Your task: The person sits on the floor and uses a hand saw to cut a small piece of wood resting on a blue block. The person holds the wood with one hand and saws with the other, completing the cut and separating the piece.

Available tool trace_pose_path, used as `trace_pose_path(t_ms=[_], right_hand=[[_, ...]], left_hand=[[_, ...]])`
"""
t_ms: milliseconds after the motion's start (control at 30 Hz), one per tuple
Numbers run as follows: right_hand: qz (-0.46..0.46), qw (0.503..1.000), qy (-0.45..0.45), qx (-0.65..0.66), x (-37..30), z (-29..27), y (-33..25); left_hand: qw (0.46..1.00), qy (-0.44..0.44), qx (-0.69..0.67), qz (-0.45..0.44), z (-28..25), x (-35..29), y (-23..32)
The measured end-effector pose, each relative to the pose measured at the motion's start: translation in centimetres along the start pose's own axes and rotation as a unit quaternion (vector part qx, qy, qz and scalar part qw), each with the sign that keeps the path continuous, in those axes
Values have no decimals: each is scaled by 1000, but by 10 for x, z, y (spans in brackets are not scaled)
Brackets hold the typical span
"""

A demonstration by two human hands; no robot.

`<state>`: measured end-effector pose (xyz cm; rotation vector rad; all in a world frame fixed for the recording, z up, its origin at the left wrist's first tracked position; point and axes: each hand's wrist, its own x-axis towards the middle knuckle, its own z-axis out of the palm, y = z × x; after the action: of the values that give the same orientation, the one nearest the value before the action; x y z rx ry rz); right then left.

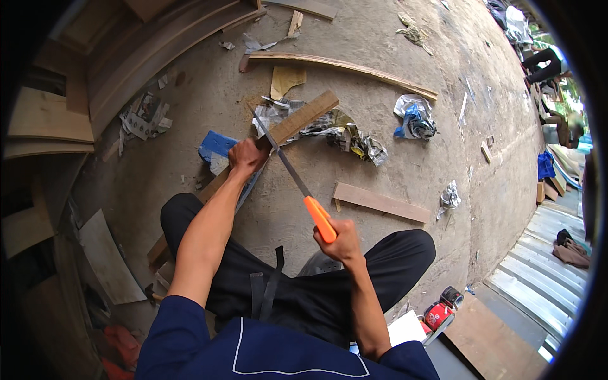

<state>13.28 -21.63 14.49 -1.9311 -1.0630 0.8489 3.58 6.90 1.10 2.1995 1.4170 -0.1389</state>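
Observation:
My right hand (342, 243) is closed around the orange handle of a hand saw (293, 171). Its narrow blade slants up and left, lying across a long wooden plank (303, 119). My left hand (247, 156) grips that plank just left of the blade, fingers wrapped over it. A blue block (215, 147) lies beside and partly under the plank near my left hand. Crumpled newspaper (345, 135) is on the floor past the blade. How deep the blade sits in the wood I cannot tell.
A short board (382, 202) lies right of the saw, and a long thin strip of wood (345, 66) farther off. Wooden cabinet parts (57, 117) stand at the left. Red and black cans (437, 314) are near my right knee. People are at the far right.

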Motion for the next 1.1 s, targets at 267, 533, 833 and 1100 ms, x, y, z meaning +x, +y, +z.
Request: trace_pose_path(t_ms=[267,533,833,1100], right_hand=[[-1,999,24,-44,76,44,3],[-24,999,30,7,6,25,12],[-50,996,41,56,-2,18,12],[-29,998,13,-50,71,48,11]], left_hand=[[1000,-6,-24,13,-4,-7,16],[1000,-19,3,5,-7,-7,12],[1000,-8,3,4,-14,-13,15],[1000,-14,17,14,-4,0,11]])
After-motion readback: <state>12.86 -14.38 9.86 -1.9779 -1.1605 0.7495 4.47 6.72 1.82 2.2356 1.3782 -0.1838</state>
